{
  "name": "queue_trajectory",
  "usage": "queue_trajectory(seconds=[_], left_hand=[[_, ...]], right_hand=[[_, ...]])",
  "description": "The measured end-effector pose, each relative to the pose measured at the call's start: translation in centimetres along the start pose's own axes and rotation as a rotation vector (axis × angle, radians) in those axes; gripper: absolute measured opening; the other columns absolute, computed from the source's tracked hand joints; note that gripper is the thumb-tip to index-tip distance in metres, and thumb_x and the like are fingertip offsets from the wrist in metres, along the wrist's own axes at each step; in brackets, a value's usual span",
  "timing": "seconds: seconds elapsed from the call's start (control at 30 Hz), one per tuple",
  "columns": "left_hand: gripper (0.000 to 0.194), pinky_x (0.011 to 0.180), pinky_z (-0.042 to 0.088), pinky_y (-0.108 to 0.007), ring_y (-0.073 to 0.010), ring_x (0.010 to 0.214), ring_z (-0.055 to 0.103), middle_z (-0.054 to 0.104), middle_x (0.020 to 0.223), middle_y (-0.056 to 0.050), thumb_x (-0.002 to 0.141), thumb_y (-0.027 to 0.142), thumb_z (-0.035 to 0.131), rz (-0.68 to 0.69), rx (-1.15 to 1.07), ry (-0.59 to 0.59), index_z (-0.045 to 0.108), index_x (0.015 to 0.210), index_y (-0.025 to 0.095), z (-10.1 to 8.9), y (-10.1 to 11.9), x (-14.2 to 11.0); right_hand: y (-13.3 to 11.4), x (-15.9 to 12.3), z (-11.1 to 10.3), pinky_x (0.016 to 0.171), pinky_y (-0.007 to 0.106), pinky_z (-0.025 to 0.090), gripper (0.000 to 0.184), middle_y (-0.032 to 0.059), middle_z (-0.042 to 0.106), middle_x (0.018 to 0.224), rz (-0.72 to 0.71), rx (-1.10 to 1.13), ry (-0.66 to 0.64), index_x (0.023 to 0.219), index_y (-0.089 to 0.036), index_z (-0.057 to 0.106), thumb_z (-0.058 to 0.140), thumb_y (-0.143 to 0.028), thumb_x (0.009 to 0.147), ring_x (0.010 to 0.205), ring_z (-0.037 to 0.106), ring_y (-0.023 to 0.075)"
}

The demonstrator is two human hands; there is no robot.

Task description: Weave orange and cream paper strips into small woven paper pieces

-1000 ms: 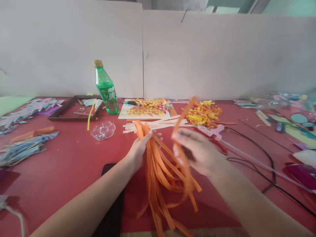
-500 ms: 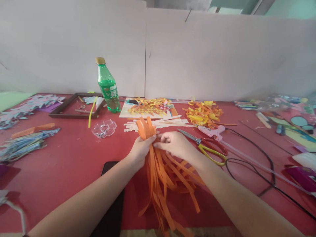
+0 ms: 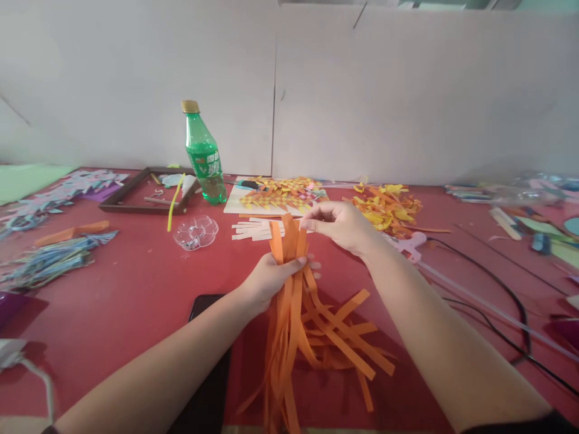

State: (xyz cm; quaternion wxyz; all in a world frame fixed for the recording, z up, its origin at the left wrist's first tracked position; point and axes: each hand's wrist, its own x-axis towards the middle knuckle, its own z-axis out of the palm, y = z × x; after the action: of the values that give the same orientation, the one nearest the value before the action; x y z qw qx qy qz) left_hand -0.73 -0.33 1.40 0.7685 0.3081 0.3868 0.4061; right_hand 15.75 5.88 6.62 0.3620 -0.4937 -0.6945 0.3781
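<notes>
A bundle of long orange paper strips (image 3: 289, 307) hangs from my left hand (image 3: 275, 274), whose fingers are wrapped round it near the top. The short upper ends stick up above the thumb, and the long ends trail down over the table. My right hand (image 3: 339, 226) is at the upper right of the bundle, thumb and forefinger pinched on the end of one orange strip. Behind the bundle lie several pale paper strips (image 3: 253, 229). A board (image 3: 233, 202) with yellow and orange paper pieces (image 3: 289, 191) is farther back.
A green bottle (image 3: 204, 163) stands beside a brown frame (image 3: 136, 209) and a clear flower-shaped dish (image 3: 196, 232). Right of my hands are a yellow-orange paper pile (image 3: 389, 208), a pink glue gun (image 3: 412, 244) and its black cable (image 3: 493, 268). A dark flat object (image 3: 208, 361) lies under my left forearm.
My right hand has moved up from beside my left thumb to the bundle's top. The upper strip ends, looped together before, now stand more apart. The view has shifted slightly.
</notes>
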Motion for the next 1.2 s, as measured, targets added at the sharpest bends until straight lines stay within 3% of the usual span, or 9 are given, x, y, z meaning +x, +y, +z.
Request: queue_trajectory(seconds=[0.2, 0.33, 0.5, 0.63, 0.8, 0.93, 1.07, 1.2], left_hand=[[0.018, 0.071, 0.059, -0.034, -0.0233, 0.079, 0.073, 0.074, 0.098, -0.018, 0.084, 0.019, 0.068, -0.039, 0.023, -0.074, 0.067, 0.096, 0.007, -0.2, -0.1, -0.2], [0.020, 0.073, 0.059, -0.034, -0.0223, 0.078, 0.073, 0.075, 0.095, -0.018, 0.081, 0.022, 0.072, -0.068, 0.022, -0.090, 0.068, 0.094, 0.007, -0.1, 0.0, -0.4], [0.020, 0.066, 0.059, -0.032, -0.0223, 0.076, 0.072, 0.075, 0.090, -0.014, 0.080, 0.027, 0.072, -0.023, 0.049, -0.053, 0.070, 0.090, 0.009, -0.2, 0.0, -0.4], [0.013, 0.064, 0.059, -0.029, -0.0193, 0.074, 0.071, 0.074, 0.083, -0.011, 0.082, 0.021, 0.070, -0.005, 0.037, 0.020, 0.071, 0.088, 0.010, -0.1, 0.2, -0.4], [0.011, 0.062, 0.060, -0.030, -0.0204, 0.076, 0.072, 0.074, 0.091, -0.013, 0.086, 0.017, 0.063, -0.046, -0.039, 0.054, 0.071, 0.089, 0.010, 0.1, 0.6, -0.3], [0.013, 0.064, 0.059, -0.029, -0.0189, 0.072, 0.072, 0.075, 0.088, -0.013, 0.087, 0.017, 0.061, -0.038, -0.111, 0.147, 0.070, 0.088, 0.009, -0.1, 0.6, 0.1], [0.014, 0.070, 0.058, -0.028, -0.0184, 0.076, 0.072, 0.076, 0.091, -0.014, 0.088, 0.016, 0.060, -0.039, -0.131, 0.185, 0.070, 0.092, 0.009, -0.3, 0.5, 0.3], [0.013, 0.076, 0.058, -0.032, -0.0218, 0.080, 0.073, 0.076, 0.091, -0.014, 0.086, 0.016, 0.062, 0.041, -0.108, 0.194, 0.071, 0.092, 0.009, 0.1, 0.5, 0.2]], right_hand=[[0.0, 1.0, 0.0, 0.080, 0.036, 0.051, 0.023, 0.0051, 0.071, 0.089, -0.111, 0.009, -0.107, 0.076, -0.020, 0.071, 0.075, -0.042, 0.071, 0.084, 0.064, 0.0195], [0.8, 1.1, 0.2, 0.078, 0.034, 0.053, 0.023, 0.0033, 0.070, 0.082, -0.097, 0.087, -0.095, 0.076, -0.019, 0.070, 0.079, -0.039, 0.069, 0.080, 0.066, 0.0178], [0.9, 1.1, -0.1, 0.083, 0.036, 0.052, 0.044, -0.0004, 0.070, 0.077, -0.074, 0.152, 0.037, 0.108, -0.023, 0.068, 0.080, -0.036, 0.068, 0.078, 0.067, 0.0166], [0.5, 0.9, -0.5, 0.082, 0.036, 0.053, 0.033, 0.0042, 0.073, 0.083, -0.048, 0.143, 0.072, 0.089, -0.020, 0.073, 0.081, -0.043, 0.066, 0.082, 0.068, 0.0201], [-0.2, 0.8, -1.1, 0.065, 0.031, 0.053, 0.034, 0.0017, 0.068, 0.068, -0.038, 0.169, 0.109, 0.077, -0.018, 0.071, 0.083, -0.046, 0.062, 0.063, 0.063, 0.0146], [-1.4, 0.1, -2.4, 0.050, 0.025, 0.048, 0.035, -0.0016, 0.063, 0.058, 0.019, 0.357, -0.046, 0.073, -0.018, 0.069, 0.086, -0.044, 0.057, 0.049, 0.056, 0.0096], [-2.4, -0.8, -2.7, 0.038, 0.020, 0.038, 0.046, -0.0051, 0.059, 0.051, 0.066, 0.549, -0.219, 0.065, -0.022, 0.063, 0.085, -0.057, 0.045, 0.038, 0.048, 0.0066], [-2.0, -0.5, -0.8, 0.045, 0.023, 0.046, 0.040, -0.0017, 0.066, 0.060, 0.138, 0.486, -0.309, 0.070, -0.019, 0.066, 0.085, -0.049, 0.053, 0.044, 0.054, 0.0079]])
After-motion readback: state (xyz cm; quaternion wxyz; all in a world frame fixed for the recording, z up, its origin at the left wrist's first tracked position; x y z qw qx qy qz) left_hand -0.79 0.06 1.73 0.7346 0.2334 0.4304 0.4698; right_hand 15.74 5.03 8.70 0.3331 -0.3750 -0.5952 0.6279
